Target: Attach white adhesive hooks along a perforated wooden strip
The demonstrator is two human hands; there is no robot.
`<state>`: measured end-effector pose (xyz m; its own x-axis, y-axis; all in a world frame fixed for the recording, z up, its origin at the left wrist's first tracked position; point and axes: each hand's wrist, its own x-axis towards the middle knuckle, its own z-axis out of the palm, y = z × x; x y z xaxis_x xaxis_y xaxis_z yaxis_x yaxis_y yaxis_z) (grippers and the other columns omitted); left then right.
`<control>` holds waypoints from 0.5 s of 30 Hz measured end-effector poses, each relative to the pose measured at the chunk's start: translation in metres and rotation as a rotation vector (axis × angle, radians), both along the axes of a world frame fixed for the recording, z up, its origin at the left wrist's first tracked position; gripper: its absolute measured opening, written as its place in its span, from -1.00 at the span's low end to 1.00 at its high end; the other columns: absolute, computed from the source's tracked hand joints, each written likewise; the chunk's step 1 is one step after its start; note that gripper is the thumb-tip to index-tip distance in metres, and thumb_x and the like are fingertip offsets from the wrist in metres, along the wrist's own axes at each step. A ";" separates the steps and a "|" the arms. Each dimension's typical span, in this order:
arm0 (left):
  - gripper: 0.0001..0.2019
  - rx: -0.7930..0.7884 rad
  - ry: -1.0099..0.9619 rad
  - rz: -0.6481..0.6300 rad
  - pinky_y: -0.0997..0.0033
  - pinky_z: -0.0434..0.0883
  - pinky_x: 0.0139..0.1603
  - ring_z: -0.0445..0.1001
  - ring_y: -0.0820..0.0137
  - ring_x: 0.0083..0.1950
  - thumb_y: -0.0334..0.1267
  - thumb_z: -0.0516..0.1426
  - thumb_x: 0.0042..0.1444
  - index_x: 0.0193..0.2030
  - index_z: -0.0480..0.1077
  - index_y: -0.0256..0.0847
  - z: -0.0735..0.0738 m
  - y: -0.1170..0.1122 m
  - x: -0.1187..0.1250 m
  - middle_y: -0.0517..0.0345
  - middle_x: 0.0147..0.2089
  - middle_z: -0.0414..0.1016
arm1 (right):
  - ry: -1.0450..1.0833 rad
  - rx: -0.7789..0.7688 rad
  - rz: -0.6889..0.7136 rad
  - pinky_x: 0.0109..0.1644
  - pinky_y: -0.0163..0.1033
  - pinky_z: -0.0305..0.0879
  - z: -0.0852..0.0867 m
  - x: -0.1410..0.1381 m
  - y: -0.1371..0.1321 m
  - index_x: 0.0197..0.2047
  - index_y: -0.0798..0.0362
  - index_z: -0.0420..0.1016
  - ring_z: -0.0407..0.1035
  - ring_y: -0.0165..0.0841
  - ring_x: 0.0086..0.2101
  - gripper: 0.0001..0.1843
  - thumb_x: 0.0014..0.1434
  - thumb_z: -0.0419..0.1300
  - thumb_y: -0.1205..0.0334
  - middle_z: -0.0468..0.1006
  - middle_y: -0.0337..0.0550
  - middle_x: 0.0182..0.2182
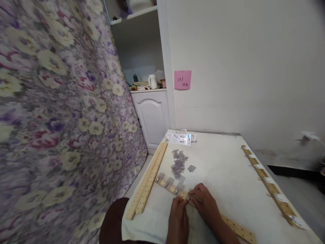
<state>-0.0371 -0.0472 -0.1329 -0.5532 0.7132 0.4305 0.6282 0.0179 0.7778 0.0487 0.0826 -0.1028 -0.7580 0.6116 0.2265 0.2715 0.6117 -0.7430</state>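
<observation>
Both my hands meet over a perforated wooden strip [237, 228] that lies slantwise across the near part of a white-covered table [223, 169]. My left hand [178, 215] is closed in a pinch at the strip. My right hand [203, 201] curls its fingers over the same spot, touching the left. What the fingertips hold is too small to make out. Several small clear hooks [165, 181] sit along the strip's far end. A loose pile of the same grey clear pieces [179, 162] lies just beyond my hands.
Two more wooden strips [149, 179] lie along the table's left edge and another with white tabs [269, 184] along the right edge. A clear packet [179, 138] lies at the far edge. Floral fabric [58, 112] hangs at left; a pink note [182, 80] sticks to the wall.
</observation>
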 end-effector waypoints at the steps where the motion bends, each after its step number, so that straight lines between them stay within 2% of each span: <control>1: -0.70 -0.018 -0.009 -0.011 0.21 0.41 0.00 0.38 0.30 -0.04 -0.37 -0.07 0.19 -0.01 0.38 -0.16 0.002 0.001 0.001 -0.03 -0.09 0.38 | -0.005 -0.008 0.005 -0.11 -0.30 0.25 -0.001 0.000 0.001 -0.25 -0.07 0.52 0.33 -0.34 -0.19 -0.77 0.11 0.04 0.25 0.39 -0.17 -0.23; 7: -0.71 -0.068 -0.021 -0.023 0.26 0.37 -0.02 0.34 0.32 -0.07 -0.39 -0.08 0.19 -0.03 0.36 -0.17 0.006 0.003 0.002 0.00 -0.12 0.32 | -0.028 -0.058 -0.012 -0.18 -0.32 0.25 -0.010 -0.003 0.004 -0.25 -0.09 0.49 0.36 -0.38 -0.23 -0.79 0.11 0.04 0.22 0.38 -0.21 -0.22; 15: -0.72 -0.065 -0.051 -0.014 0.24 0.36 -0.01 0.34 0.31 -0.08 -0.42 -0.10 0.18 -0.09 0.37 -0.20 0.009 0.005 0.002 0.00 -0.15 0.32 | -0.058 -0.068 -0.003 -0.20 -0.33 0.25 -0.012 -0.004 0.004 -0.27 -0.09 0.50 0.37 -0.39 -0.26 -0.78 0.12 0.02 0.18 0.39 -0.21 -0.21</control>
<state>-0.0348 -0.0426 -0.1234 -0.5627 0.7468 0.3545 0.5887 0.0609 0.8061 0.0449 0.0862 -0.1149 -0.7669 0.6263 0.1404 0.3168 0.5596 -0.7659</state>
